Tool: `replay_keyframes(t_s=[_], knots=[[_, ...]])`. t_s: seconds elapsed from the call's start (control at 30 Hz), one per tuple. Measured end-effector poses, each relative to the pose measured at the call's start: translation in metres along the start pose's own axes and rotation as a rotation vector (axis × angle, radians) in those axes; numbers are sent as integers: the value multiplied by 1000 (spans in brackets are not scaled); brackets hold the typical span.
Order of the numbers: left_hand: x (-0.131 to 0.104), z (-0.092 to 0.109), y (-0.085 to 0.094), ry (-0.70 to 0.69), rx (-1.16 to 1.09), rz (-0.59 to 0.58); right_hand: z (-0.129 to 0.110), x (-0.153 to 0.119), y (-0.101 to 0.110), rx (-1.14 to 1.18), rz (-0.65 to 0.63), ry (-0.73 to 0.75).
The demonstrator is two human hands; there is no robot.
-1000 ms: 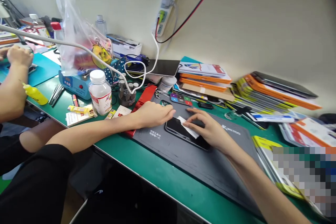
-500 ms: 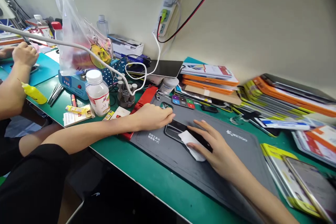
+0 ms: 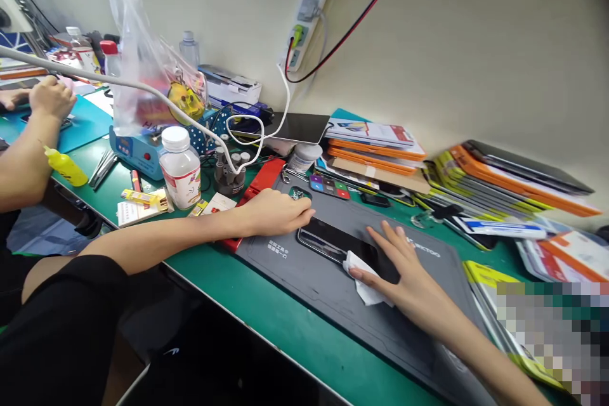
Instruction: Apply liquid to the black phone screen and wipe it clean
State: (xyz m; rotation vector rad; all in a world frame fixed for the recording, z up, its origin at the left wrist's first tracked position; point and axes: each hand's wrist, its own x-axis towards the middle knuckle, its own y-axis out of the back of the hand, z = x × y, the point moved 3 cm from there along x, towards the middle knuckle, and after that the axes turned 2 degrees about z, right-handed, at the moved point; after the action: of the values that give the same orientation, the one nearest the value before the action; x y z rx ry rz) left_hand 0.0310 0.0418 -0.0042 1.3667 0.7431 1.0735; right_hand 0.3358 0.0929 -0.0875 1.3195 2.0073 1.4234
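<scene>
The right hand is spreading its fingers over the phone, its thumb pressing the white tissue at the near long edge. The left hand is curling closed beside the left end. The phone is lying flat on the grey mat, its long axis running from upper left to lower right.

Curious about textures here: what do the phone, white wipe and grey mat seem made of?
Phone: glossy black, probably glass-fronted, with pale reflections. White wipe: matte, thin tissue or soft cloth, going by its creases. Grey mat: perhaps rubber or silicone, dull, with faint lines near its edge.
</scene>
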Motion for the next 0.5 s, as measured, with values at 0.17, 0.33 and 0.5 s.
replay_keyframes(t_s=[0.17, 0.33, 0.5], knots=[[-3, -3, 1, 11, 44, 2, -68, 51, -31, -57, -73, 124], [-2, -5, 2, 12, 96, 1, -82, 53, -19, -206, -76, 113], [0, -5, -2, 2, 58, -1, -2, 10, 15, -274, -177, -177]])
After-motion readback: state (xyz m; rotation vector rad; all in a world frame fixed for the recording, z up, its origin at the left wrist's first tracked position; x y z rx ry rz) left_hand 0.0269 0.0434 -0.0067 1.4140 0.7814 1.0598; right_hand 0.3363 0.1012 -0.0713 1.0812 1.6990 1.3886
